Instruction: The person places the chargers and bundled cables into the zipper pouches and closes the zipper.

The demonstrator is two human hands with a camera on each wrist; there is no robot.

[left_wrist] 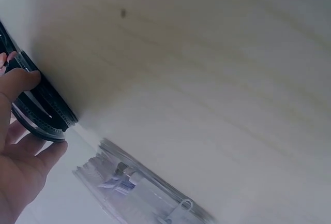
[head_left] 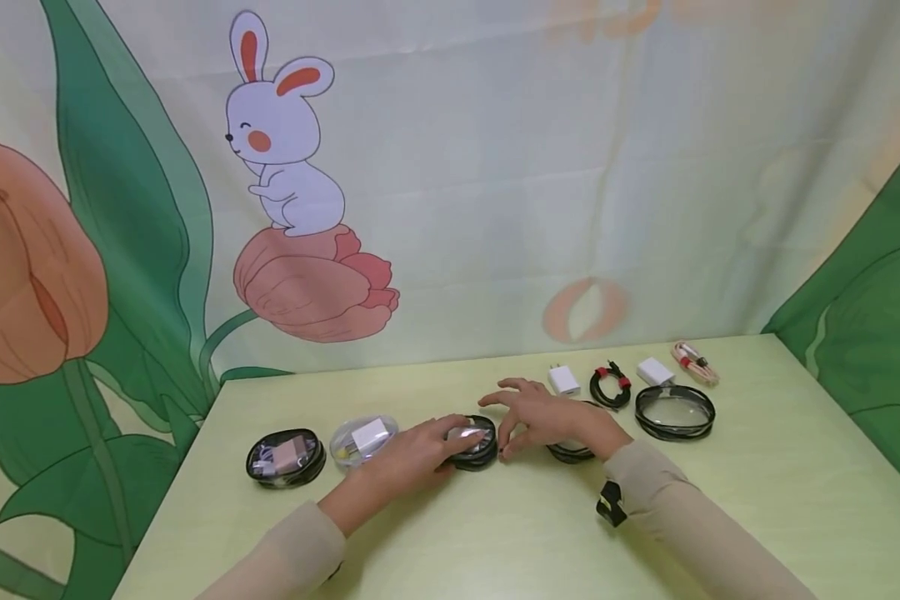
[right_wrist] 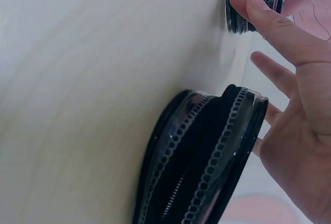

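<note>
My left hand (head_left: 408, 454) grips a small oval clear pouch with black rims (head_left: 486, 454) on the table. In the left wrist view its thumb lies on one side of the zipped pouch (left_wrist: 54, 111) and fingers on the other. My right hand (head_left: 536, 415) is just right of that pouch, fingers spread and loosely bent, with the thumb tip (right_wrist: 240, 5) right at its side in the right wrist view. Under the right wrist sits another black-rimmed clear pouch (head_left: 570, 454), partly hidden; its zipper side (right_wrist: 201, 157) fills the lower right wrist view.
Left are a black-rimmed pouch (head_left: 307, 471) holding a pink charger and cable, and a clear pouch (head_left: 341, 437) with a white charger. Back right lie two white chargers (head_left: 564, 381), a black coiled cable (head_left: 598, 392), a pink cable (head_left: 693, 364) and a black-rimmed pouch (head_left: 675, 431).
</note>
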